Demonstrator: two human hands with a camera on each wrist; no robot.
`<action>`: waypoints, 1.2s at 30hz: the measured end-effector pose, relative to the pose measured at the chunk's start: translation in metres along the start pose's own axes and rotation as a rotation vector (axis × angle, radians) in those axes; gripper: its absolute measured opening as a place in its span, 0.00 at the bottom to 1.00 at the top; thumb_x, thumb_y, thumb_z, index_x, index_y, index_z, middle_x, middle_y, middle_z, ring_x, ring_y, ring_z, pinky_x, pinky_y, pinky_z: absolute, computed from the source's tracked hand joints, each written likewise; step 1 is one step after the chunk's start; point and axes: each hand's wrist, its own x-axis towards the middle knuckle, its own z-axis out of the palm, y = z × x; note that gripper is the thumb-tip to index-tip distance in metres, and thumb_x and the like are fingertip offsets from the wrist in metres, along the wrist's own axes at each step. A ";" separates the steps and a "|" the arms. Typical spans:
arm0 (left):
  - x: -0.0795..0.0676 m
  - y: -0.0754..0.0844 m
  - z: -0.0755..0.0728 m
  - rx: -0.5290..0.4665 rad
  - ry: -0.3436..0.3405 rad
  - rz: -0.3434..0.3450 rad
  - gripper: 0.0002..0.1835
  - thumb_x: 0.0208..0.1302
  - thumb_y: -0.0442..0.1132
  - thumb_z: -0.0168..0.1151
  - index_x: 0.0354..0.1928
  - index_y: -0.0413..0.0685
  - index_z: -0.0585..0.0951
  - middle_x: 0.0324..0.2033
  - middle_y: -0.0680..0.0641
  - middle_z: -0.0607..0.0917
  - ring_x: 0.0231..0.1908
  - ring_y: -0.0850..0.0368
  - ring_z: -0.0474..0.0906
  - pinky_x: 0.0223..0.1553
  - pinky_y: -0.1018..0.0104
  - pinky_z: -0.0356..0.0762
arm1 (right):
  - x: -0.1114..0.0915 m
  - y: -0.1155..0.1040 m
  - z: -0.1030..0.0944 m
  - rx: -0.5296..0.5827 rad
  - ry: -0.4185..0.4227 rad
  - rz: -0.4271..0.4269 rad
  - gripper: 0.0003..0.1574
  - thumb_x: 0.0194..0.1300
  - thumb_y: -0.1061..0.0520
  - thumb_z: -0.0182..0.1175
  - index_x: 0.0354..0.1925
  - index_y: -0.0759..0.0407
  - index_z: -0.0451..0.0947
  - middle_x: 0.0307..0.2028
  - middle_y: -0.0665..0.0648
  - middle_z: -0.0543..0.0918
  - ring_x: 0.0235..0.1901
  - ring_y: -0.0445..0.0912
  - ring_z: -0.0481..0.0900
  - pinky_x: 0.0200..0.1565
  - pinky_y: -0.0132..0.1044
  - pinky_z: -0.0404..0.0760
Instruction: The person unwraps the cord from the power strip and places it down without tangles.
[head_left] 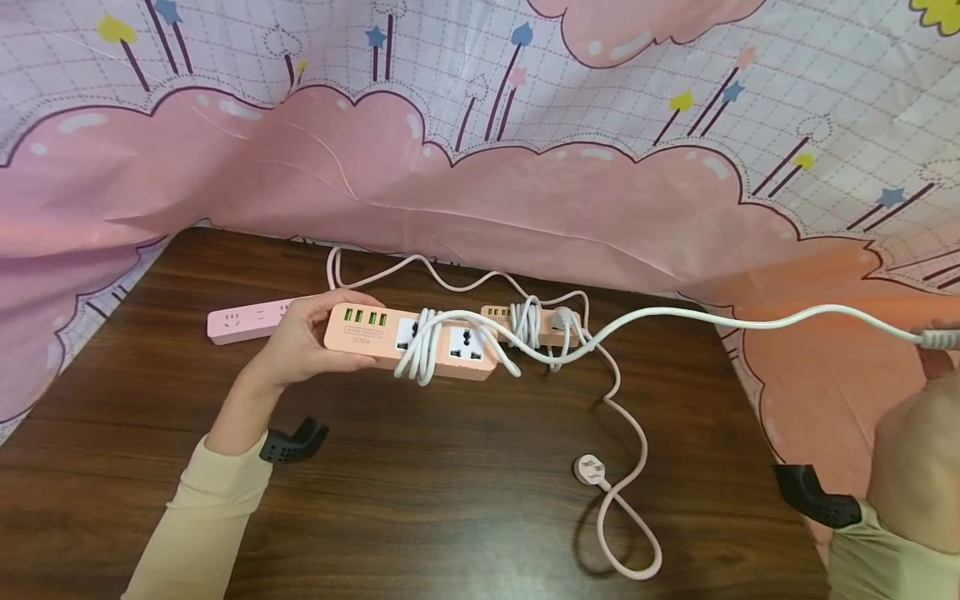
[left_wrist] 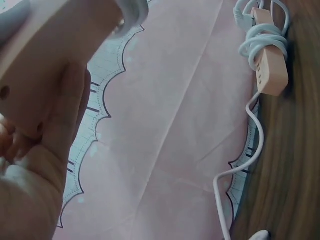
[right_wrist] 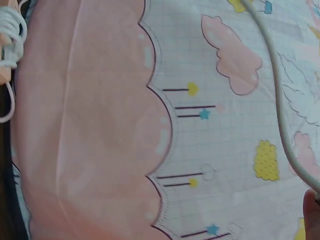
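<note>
- Closest to you at the right edge, your right hand (head_left: 915, 442): the grip there looks closed on the ribbed sleeve (head_left: 941, 338) at the end of the white cord (head_left: 675, 312). Most fingers are blurred or cut off; the right wrist view catches a fingertip against the cord. Holding the end out wide probably keeps this length clear of the other leads.
- Black wrist mounts sit on both your forearms, at the cuffs.
- Your left hand (head_left: 300, 333): grip clamped on the peach power strip (head_left: 384, 354) at its USB end, off the table (head_left: 420, 517). Likely chosen because that end is bare, leaving the wound middle free.
- White coil (head_left: 422, 346): several turns round the strip's middle, lying across its sockets. From there the cord sags, then rises to your right hand, so it is not taut.
- Loose round plug (head_left: 590, 469) on the table, prongs showing, its pale lead looped beside it. The lead runs back past the second strip.
- Second peach strip (left_wrist: 272, 65), behind the held one: its own cord is wound round it, and a plug (head_left: 561, 318) looks seated in its socket, perhaps to keep the bundle tidy.
- Pink power strip (head_left: 247, 320): on the table beyond your left hand, partly hidden by it.
- Farthest, the printed cloth (head_left: 465, 196) hangs behind the table.
</note>
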 end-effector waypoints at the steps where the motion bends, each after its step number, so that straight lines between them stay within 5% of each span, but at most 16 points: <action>1: -0.001 -0.001 -0.001 0.008 0.015 -0.008 0.34 0.34 0.12 0.67 0.48 0.44 0.80 0.41 0.49 0.83 0.37 0.59 0.79 0.34 0.70 0.80 | 0.001 -0.001 -0.003 -0.023 -0.013 -0.016 0.13 0.71 0.69 0.43 0.42 0.74 0.74 0.39 0.64 0.76 0.40 0.50 0.73 0.55 0.38 0.66; 9: -0.008 -0.003 -0.018 0.088 0.277 -0.046 0.33 0.33 0.09 0.65 0.46 0.40 0.80 0.40 0.50 0.84 0.37 0.61 0.80 0.36 0.73 0.78 | 0.000 0.004 -0.031 -0.263 -0.101 -0.018 0.15 0.72 0.67 0.43 0.40 0.69 0.77 0.36 0.54 0.75 0.38 0.43 0.68 0.51 0.33 0.61; 16: -0.007 0.008 -0.027 0.052 0.467 0.008 0.31 0.35 0.08 0.59 0.45 0.38 0.81 0.38 0.48 0.85 0.36 0.60 0.80 0.35 0.73 0.78 | -0.017 0.021 -0.054 -0.643 -0.099 0.223 0.21 0.69 0.59 0.50 0.60 0.58 0.69 0.41 0.46 0.74 0.39 0.32 0.73 0.54 0.27 0.68; 21: -0.007 0.016 -0.028 0.047 0.499 0.044 0.31 0.34 0.07 0.60 0.44 0.36 0.81 0.38 0.47 0.85 0.36 0.59 0.79 0.35 0.73 0.78 | -0.031 0.050 -0.075 -0.878 -0.256 0.205 0.26 0.64 0.65 0.56 0.60 0.62 0.67 0.41 0.44 0.67 0.28 0.21 0.73 0.33 0.13 0.72; 23: -0.007 0.018 -0.028 0.039 0.495 0.053 0.31 0.34 0.08 0.60 0.44 0.36 0.81 0.38 0.47 0.85 0.36 0.59 0.80 0.35 0.73 0.78 | -0.036 0.063 -0.087 -0.911 -0.303 0.269 0.25 0.62 0.65 0.58 0.57 0.61 0.69 0.37 0.43 0.67 0.25 0.19 0.72 0.27 0.13 0.71; 30: -0.006 0.020 -0.025 0.030 0.442 0.074 0.29 0.36 0.10 0.63 0.45 0.35 0.81 0.39 0.46 0.85 0.37 0.58 0.79 0.36 0.73 0.78 | -0.047 0.113 -0.126 -0.887 -0.457 0.458 0.19 0.62 0.59 0.61 0.48 0.67 0.70 0.28 0.46 0.72 0.17 0.27 0.75 0.16 0.28 0.76; 36: -0.004 0.021 -0.022 0.038 0.421 0.079 0.29 0.36 0.11 0.64 0.46 0.34 0.80 0.39 0.46 0.84 0.37 0.57 0.79 0.37 0.72 0.78 | -0.053 0.115 -0.127 -1.106 -0.743 0.563 0.34 0.67 0.51 0.55 0.53 0.82 0.61 0.20 0.58 0.80 0.10 0.36 0.77 0.15 0.31 0.75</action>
